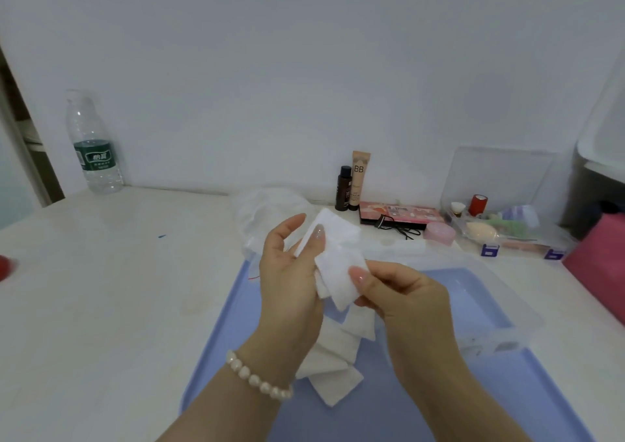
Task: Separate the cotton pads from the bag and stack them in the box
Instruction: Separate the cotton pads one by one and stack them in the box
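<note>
My left hand (289, 272) holds a small stack of white square cotton pads (333, 238), thumb pressed on top. My right hand (402, 292) pinches the corner of the front pad (340, 281) between thumb and fingers. Both hands hover above a blue tray (389, 404). Several loose cotton pads (333, 370) lie in a heap on the tray below my hands. A clear plastic box (500, 309) sits on the tray to the right. The crumpled clear bag (267, 215) lies on the table behind my hands.
A water bottle (93, 144) stands at the back left. A dark bottle (344, 188), BB cream tube (359, 179), makeup palette (399, 215), pink jar (439, 233) and a clear organiser (507, 228) of cosmetics line the back right. A pink object (598, 262) lies at the right edge.
</note>
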Action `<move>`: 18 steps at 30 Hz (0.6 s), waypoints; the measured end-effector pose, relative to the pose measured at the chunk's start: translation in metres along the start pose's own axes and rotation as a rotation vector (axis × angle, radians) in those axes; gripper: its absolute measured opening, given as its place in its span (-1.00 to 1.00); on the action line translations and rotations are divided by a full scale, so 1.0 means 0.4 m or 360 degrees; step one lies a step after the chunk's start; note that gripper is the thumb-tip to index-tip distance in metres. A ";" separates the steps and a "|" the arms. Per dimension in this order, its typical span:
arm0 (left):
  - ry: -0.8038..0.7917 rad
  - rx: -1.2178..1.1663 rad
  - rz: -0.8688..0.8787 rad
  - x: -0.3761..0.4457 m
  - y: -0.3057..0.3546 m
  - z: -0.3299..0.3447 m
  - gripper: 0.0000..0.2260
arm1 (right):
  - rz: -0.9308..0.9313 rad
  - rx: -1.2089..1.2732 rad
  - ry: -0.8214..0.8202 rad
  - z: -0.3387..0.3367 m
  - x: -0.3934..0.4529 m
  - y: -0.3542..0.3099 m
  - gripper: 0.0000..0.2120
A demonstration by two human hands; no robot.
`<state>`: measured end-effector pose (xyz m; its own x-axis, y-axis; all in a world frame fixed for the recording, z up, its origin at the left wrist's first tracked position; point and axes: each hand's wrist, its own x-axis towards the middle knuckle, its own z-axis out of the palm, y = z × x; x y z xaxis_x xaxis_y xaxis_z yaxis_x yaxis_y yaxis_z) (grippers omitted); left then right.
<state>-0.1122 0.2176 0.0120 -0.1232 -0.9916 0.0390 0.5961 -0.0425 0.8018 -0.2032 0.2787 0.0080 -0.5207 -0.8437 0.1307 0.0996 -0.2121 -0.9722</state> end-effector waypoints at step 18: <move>-0.0642 0.0131 -0.0584 0.017 0.014 -0.016 -0.84 | 0.0058 0.0486 0.0028 -0.091 0.056 -0.070 -0.89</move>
<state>-0.1045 0.2099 0.0130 -0.6153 -0.7873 -0.0394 0.3946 -0.3508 0.8493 -0.2486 0.2837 0.0311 -0.5265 -0.8453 0.0910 0.3673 -0.3226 -0.8724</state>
